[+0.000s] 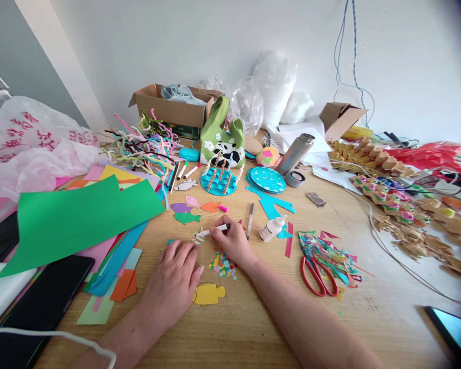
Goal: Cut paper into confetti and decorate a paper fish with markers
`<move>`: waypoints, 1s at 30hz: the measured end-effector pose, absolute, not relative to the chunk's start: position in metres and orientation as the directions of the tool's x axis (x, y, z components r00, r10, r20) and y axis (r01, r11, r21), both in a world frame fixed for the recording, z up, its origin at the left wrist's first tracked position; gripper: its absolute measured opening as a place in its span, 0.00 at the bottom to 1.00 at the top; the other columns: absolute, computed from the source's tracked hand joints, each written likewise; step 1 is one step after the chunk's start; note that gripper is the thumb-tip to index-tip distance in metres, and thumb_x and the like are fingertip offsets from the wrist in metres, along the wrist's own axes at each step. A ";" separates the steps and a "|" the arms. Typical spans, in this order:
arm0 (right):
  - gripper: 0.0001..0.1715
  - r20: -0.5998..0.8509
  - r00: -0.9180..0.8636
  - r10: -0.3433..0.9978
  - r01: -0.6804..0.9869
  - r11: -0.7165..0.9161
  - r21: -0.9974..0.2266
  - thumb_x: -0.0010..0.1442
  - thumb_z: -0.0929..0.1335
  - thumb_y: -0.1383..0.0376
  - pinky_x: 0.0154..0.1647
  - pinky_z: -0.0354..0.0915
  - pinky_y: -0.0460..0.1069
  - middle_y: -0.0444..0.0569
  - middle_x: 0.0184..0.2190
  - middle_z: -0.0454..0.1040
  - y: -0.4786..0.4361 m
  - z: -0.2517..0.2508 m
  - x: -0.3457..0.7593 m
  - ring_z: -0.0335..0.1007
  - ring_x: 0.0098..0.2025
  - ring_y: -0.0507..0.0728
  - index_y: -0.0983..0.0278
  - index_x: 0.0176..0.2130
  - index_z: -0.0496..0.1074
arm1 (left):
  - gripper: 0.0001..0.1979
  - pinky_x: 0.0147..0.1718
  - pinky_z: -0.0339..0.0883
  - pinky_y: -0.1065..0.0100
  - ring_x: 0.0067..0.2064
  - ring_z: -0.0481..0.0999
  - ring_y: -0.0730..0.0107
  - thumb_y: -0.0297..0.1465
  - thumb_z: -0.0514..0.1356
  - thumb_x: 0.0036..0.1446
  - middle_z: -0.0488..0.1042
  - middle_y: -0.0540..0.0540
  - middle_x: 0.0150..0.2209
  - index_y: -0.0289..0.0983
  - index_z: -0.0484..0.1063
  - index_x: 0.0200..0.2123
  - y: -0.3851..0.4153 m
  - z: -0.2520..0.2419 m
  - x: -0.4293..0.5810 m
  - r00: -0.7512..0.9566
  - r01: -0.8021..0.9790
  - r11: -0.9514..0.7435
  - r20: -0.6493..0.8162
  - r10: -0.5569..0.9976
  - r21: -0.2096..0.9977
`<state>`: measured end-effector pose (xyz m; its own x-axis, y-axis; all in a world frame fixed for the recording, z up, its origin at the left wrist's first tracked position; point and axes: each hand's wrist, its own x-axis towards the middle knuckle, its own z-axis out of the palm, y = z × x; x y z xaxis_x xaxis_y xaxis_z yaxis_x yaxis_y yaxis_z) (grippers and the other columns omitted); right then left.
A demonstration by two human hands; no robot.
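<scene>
My right hand [232,241] is closed around a white marker [212,230] with a black end, its tip at a small paper fish [198,237] with coloured stripes. My left hand [179,269] lies flat on the table, fingers stretched out, fingertips at that fish's lower edge. Beyond my hands lie a green paper fish [187,218], a purple one [181,207], an orange one [210,206] and a pink one [192,201]. A yellow paper fish [209,293] rests near my left thumb. Coloured paper dots [223,265] are scattered between my hands.
A glue bottle [272,228] and a pen [250,221] lie right of my hands. Red-handled scissors [318,277] rest by paper scraps. Green paper [88,220] and a black phone [42,307] are at left. Behind stand a panda bag [223,138] and a metal flask [296,154].
</scene>
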<state>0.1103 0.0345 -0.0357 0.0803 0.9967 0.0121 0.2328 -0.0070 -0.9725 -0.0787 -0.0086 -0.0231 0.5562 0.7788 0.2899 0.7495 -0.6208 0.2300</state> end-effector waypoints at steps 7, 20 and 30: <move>0.11 0.008 0.088 0.996 0.223 -0.012 -0.975 0.55 0.68 0.57 0.19 0.54 0.46 0.42 0.20 0.70 0.035 -0.036 0.109 0.59 0.18 0.51 0.62 0.30 0.66 | 0.18 0.53 0.65 0.51 0.54 0.66 0.54 0.33 0.52 0.64 0.73 0.40 0.51 0.36 0.69 0.54 -0.009 -0.022 -0.079 0.558 0.747 -0.623 0.290 0.778 0.234; 0.10 0.000 0.082 0.997 0.230 -0.019 -0.973 0.55 0.68 0.59 0.20 0.55 0.46 0.42 0.20 0.70 0.035 -0.034 0.110 0.59 0.19 0.51 0.62 0.29 0.65 | 0.18 0.53 0.64 0.50 0.55 0.65 0.53 0.33 0.52 0.64 0.72 0.40 0.52 0.33 0.68 0.55 -0.008 -0.022 -0.079 0.566 0.750 -0.618 0.255 0.784 0.233; 0.09 -0.013 0.086 0.996 0.223 -0.032 -0.974 0.54 0.68 0.60 0.20 0.55 0.45 0.42 0.19 0.70 0.034 -0.032 0.109 0.59 0.19 0.51 0.62 0.30 0.65 | 0.18 0.54 0.64 0.50 0.55 0.65 0.53 0.33 0.52 0.64 0.72 0.40 0.52 0.33 0.69 0.54 -0.009 -0.023 -0.078 0.566 0.756 -0.619 0.263 0.782 0.213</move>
